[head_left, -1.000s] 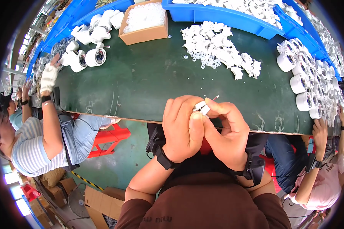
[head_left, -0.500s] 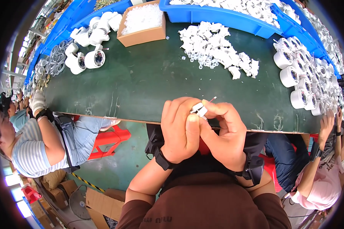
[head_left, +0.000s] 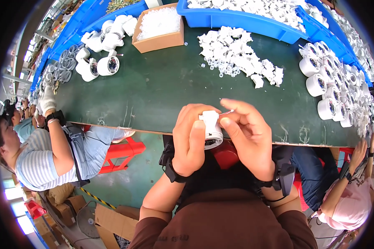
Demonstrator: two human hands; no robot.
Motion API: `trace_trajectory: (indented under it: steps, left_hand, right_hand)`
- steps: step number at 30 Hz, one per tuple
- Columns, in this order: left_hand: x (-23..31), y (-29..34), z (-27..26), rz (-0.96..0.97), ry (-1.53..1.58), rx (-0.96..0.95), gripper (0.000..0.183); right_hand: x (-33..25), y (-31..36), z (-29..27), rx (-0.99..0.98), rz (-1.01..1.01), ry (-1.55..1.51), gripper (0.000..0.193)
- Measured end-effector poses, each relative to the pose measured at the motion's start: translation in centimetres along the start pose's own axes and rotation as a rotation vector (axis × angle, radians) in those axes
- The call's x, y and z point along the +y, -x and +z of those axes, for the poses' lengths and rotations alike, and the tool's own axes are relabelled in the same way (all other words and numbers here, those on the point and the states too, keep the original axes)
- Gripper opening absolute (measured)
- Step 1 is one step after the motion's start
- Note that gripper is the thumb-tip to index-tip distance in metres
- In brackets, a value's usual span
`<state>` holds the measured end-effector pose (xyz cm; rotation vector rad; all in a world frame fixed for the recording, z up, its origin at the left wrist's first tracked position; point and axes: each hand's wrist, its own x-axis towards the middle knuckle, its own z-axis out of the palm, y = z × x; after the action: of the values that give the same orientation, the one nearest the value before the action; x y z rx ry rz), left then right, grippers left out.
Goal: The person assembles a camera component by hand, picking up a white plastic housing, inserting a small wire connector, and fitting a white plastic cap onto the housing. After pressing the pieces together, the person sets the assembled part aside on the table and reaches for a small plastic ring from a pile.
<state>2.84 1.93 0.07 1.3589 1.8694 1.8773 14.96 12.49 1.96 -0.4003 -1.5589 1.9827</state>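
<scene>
In front of my body, just off the table's near edge, my left hand (head_left: 188, 143) is closed round a white security camera (head_left: 212, 129). Its narrow neck points up and its round dark-faced end points down. A thin cable (head_left: 226, 112) with a small white plug sticks out of the neck to the right. My right hand (head_left: 253, 139) is beside it with thumb and index finger apart, close to the cable and the neck. Whether any finger touches the cable is hard to see. The left fingers hide part of the camera.
White plastic brackets (head_left: 228, 45) and small clear rings (head_left: 222, 66) lie mid-table. A carton of clear parts (head_left: 162, 41) and blue bins (head_left: 241, 18) line the back. More cameras stand left (head_left: 108, 65) and right (head_left: 316, 85). People sit on both sides.
The camera has tilted so its neck and round end now show. My right thumb and index finger have moved apart and away from the neck. The view has shifted slightly.
</scene>
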Motion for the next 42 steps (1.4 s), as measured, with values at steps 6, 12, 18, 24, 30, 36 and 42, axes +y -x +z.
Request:
trace_trajectory:
  steps: [6,12,18,24,30,36,42]
  left_hand:
    - [1.1,0.4,-0.1,-0.441,0.471,0.015,0.02]
    - [0.6,-0.3,-0.1,-0.143,0.024,-0.046,0.017]
    - [1.0,-1.1,0.2,0.155,-0.513,-0.077,0.023]
    - [1.4,-1.6,1.0,0.172,-0.562,-0.093,0.022]
    - [1.3,-1.7,0.7,0.16,-0.56,-0.1,0.023]
    - [1.2,-1.5,-0.6,0.113,-0.548,-0.109,0.025]
    - [0.9,-1.7,-0.2,0.131,-0.533,-0.117,0.028]
  right_hand:
    - [0.7,-0.2,0.0,0.024,-0.007,0.021,0.01]
    - [0.0,-0.1,-0.6,0.005,0.126,0.112,0.011]
    - [-1.8,-4.1,-4.0,0.03,-0.065,0.618,0.007]
    - [0.0,-10.2,-6.1,-0.117,-0.583,1.144,0.012]
    - [2.1,-11.9,-5.6,-0.255,-0.638,1.271,0.019]
    - [-1.1,-8.6,-4.4,-0.217,-0.228,0.814,0.009]
    - [-2.9,-4.0,-4.9,-0.148,0.235,0.341,0.02]
